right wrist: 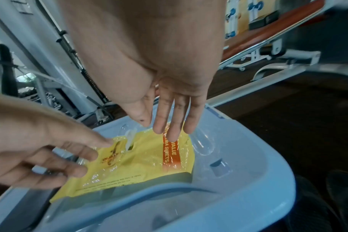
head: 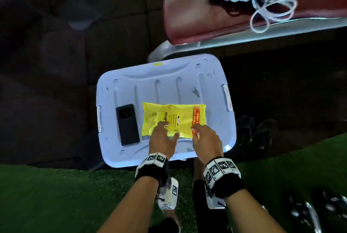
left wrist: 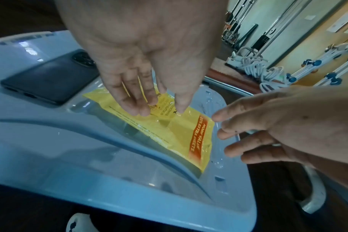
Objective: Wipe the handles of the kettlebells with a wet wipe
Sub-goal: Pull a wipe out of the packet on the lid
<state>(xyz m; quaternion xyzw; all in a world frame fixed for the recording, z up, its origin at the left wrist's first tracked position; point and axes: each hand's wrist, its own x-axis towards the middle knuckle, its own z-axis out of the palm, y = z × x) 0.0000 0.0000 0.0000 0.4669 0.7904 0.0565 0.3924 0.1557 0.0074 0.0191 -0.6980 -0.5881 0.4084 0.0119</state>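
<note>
Over the yellow wipe pack (head: 173, 119), the left hand (head: 163, 140) hovers with straight fingers near the flap while the right hand (head: 205, 140), fingers relaxed, hangs at its orange-striped end — neither holds anything. This looks like the opening step: next, lift the flap and draw a wipe. The pack lies flat on a closed bin lid (head: 169, 84) beside a phone (head: 127, 124) — kettlebells aren't clearly visible.

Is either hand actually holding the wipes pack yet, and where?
No grip yet. Left hand fingers reach the yellow wipes pack near its middle label; right hand hovers open over the orange-striped end.
</note>
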